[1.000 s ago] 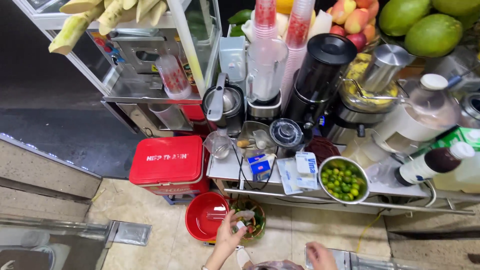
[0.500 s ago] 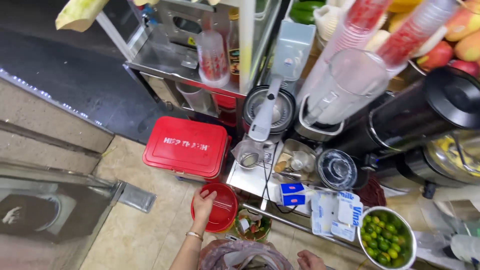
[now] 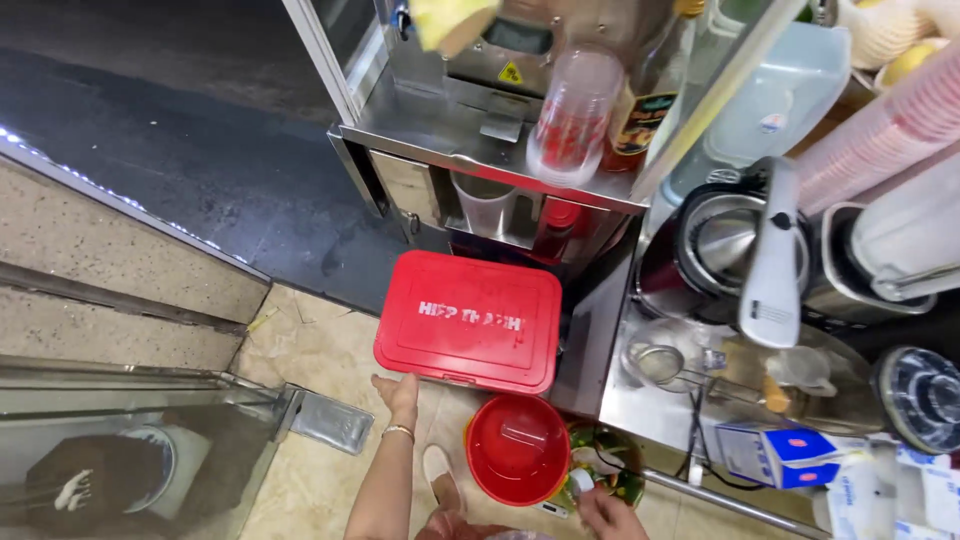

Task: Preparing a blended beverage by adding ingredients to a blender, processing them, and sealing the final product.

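**Left hand at the red cooler's edge, right hand low by the bucket**

The left hand (image 3: 400,396) is spread flat, fingers (image 3: 385,382) loose and slightly apart, gripping nothing; the fingertips sit right at the front lower edge of the red cooler box (image 3: 468,320), just touching or nearly so, which I cannot tell. A thin bracelet (image 3: 398,431) circles the wrist. The right hand (image 3: 610,512) is at the bottom of the view, fingers curled near a small pale object; whether it actually holds it is unclear.

The cooler box rests on the tiled floor with its lid closed, tucked under the steel juicing machine (image 3: 480,110). Just beside it, nearer the person, stands a round red bucket (image 3: 518,448), and next to that a container with green scraps (image 3: 608,462). A foot in a light shoe (image 3: 438,472) stands between the arm and the bucket. To the right, a steel counter (image 3: 640,400) carries a strainer (image 3: 658,362), a kettle (image 3: 728,238) and stacked plastic cups (image 3: 880,120).
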